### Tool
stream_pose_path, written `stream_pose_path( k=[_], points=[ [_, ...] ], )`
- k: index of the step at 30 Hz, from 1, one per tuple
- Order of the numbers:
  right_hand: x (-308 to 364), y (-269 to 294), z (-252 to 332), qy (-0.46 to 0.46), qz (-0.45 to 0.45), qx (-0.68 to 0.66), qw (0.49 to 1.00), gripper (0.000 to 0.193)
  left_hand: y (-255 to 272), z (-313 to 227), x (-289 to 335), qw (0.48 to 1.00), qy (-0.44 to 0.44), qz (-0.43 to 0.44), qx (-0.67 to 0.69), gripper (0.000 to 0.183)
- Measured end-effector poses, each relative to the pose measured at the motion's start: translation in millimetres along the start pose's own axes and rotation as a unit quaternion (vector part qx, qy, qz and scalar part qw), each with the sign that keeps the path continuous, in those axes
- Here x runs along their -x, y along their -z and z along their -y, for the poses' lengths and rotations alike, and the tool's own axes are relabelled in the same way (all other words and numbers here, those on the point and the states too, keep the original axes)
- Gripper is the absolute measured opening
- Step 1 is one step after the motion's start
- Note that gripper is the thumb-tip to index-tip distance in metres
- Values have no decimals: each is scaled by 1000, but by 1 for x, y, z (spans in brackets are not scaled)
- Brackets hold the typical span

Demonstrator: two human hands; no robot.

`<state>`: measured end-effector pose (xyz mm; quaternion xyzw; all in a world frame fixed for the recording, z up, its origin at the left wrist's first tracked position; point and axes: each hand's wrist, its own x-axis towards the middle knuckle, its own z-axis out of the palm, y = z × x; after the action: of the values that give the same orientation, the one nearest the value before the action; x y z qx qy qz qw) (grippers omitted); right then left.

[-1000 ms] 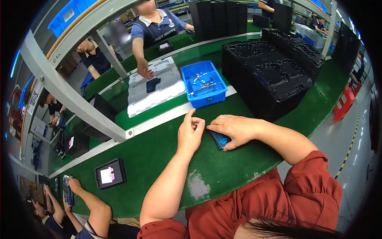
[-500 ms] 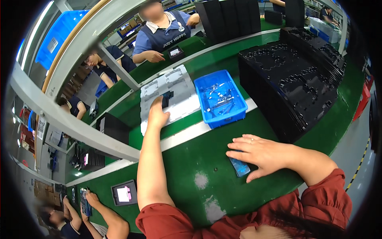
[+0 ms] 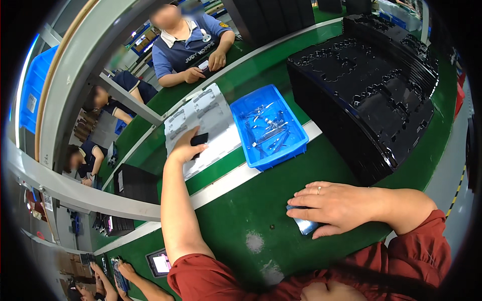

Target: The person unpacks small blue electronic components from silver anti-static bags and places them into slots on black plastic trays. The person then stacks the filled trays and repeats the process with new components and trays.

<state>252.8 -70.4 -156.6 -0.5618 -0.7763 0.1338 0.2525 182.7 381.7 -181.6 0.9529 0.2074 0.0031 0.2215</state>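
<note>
Shallow black tray (image 3: 159,263): at the left of the green surface (image 3: 226,226), near its near edge; a white and pink item lies in it.

Left hand (image 3: 185,145): beyond the pale rail (image 3: 221,186) along the surface's far edge, thumb and forefinger on either side of a dark flat piece (image 3: 200,139). Whether they grip it cannot be told. The piece is at the pale grey tray (image 3: 211,108) and not clear of it; lifting, judged from this view, is not complete.

Blue bin (image 3: 304,143): at the far edge, beside the pale tray, with loose shiny strips (image 3: 273,128) already in it.

Flat glossy piece (image 3: 305,227): on the surface toward its near edge, placed and steadied, in my judgement. The right hand (image 3: 331,203) lies over it, palm down, fingers extended, not curled round it. The two pieces are well apart; handling of both appears unfinished.

Stack of black trays (image 3: 341,85): at far right, beyond the right hand.
</note>
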Motion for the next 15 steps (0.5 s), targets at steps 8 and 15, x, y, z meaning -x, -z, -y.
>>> stream_pose_path(
  k=[8,15],
  points=[
    [4,3,9,18,-15,55,998,57,6,11,30,999,3,-35,14,90],
    [6,-1,10,13,-3,71,997,47,-19,-31,44,971,130,-138,-148,64]
  ],
)
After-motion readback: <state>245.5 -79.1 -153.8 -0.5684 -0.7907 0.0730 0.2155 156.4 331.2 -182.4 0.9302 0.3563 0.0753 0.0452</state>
